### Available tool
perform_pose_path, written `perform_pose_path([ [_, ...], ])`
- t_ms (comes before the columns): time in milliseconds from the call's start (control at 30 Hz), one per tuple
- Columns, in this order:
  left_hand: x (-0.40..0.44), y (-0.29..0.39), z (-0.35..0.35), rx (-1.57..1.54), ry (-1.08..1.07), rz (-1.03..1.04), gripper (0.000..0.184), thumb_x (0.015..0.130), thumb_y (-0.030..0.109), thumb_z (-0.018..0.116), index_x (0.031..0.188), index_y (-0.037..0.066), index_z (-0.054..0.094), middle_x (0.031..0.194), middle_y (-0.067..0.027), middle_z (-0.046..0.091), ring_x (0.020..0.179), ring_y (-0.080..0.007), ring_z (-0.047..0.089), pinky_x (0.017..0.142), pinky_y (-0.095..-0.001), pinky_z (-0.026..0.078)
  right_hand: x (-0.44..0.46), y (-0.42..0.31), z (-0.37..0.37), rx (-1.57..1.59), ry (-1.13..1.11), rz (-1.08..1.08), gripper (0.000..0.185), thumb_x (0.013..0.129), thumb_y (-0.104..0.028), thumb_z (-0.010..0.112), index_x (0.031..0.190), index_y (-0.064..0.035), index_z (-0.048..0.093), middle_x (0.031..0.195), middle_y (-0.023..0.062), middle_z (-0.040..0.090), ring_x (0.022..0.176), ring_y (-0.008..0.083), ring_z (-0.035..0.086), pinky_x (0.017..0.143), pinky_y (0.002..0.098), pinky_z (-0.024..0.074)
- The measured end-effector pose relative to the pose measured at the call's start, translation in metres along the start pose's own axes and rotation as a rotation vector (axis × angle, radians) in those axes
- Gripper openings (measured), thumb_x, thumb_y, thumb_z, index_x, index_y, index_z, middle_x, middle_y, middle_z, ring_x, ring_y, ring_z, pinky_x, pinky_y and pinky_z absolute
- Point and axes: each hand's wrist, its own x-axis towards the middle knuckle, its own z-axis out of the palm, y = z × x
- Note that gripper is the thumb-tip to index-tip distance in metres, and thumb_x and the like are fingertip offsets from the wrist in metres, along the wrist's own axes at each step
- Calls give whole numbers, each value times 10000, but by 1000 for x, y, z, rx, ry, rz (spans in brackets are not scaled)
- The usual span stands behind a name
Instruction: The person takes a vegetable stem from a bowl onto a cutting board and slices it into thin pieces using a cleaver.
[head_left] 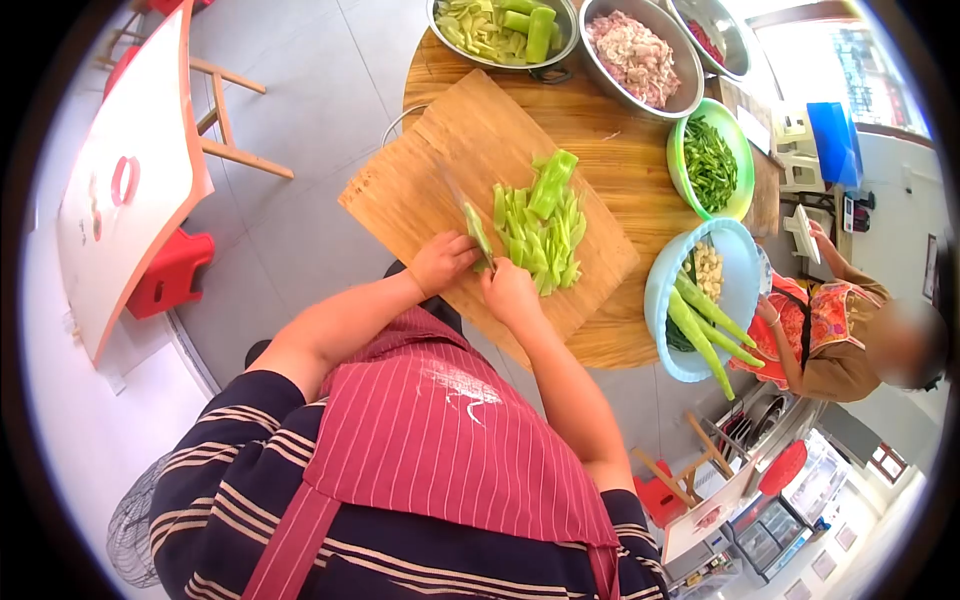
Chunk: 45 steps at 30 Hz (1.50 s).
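Note:
On the wooden cutting board [415, 165], my right hand [512, 293] is closed round the handle of a knife, whose thin blade [452, 183] points away to the upper left. Beside the blade, my left hand [444, 263] has its bent fingers on a pale green vegetable piece [477, 230]. Part of that piece is hidden by the fingers and blade. To the right of both hands lies a loose heap of green vegetable slices [540, 240]. A thicker green chunk [553, 183] rests at the heap's far end.
Round the wooden table [600, 150] stand a metal pot of green slices and chunks [485, 30], a bowl of meat [635, 60], a green bowl of chopped green vegetables [711, 165] and a blue basin [660, 290] with long green vegetables. A person in an apron [830, 320] is at right.

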Motion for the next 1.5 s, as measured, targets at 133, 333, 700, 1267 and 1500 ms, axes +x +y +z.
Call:
perform_pose_path([
  [133,-8,0,4,-18,-43,-20,255,691,106,561,933,60,626,976,-70,563,847,-244,532,705,-339,437,-14,-4,-15,16,-25,-36,290,840,-218,520,971,33,580,763,251,618,736,414,604,683,469,486],
  [333,-10,-4,8,-4,-7,4,244,698,100,554,930,70,622,980,-71,564,847,-246,536,713,-340,441,-11,2,-3,-66,-70,44,278,830,-213,535,961,27,586,770,256,616,756,417,601,696,467,485],
  [700,-10,-3,7,23,2,11,225,688,116,562,902,78,619,954,-64,562,832,-242,532,703,-339,441,-17,2,-3,-57,-78,62,263,833,-213,523,941,16,594,757,268,606,748,423,597,697,474,480],
  [1267,-7,10,2,-17,34,91,262,706,118,544,949,71,629,971,-59,561,878,-222,522,729,-329,433,-38,-7,-12,-113,-76,75,257,836,-220,524,875,31,564,725,265,604,708,416,603,659,481,487],
  [1500,-12,7,4,-39,-158,-39,277,688,106,568,954,46,621,1026,-91,576,942,-267,550,761,-355,447,-15,7,-12,-22,-32,-3,250,838,-213,522,915,19,571,734,255,609,711,421,598,662,480,483],
])
